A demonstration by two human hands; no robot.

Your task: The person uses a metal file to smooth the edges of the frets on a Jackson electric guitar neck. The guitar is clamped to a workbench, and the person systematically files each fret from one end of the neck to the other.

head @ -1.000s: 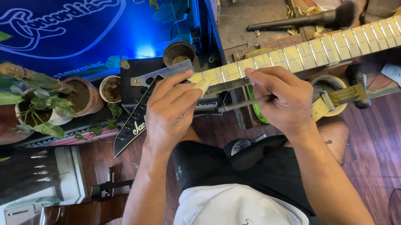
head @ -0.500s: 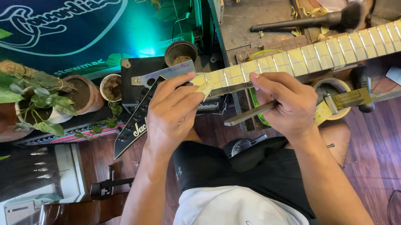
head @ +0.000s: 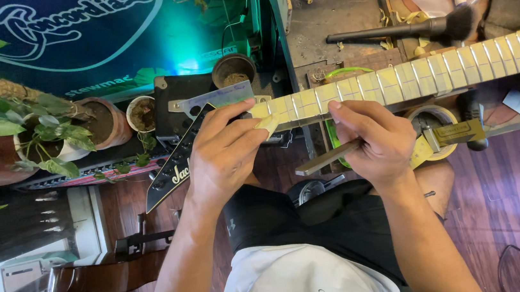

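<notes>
Hands curled on guitar neck

pale yellow guitar neck crossed by thin dark fret lines; black headstock with white lettering; black brush; yellow tape roll; blue-green banner with a white outline; terracotta pot.

One guitar neck, one brush, one flat bar, one tape roll, two hands (left hand, right hand), and four plant pots at upper left, the smallest.
</notes>
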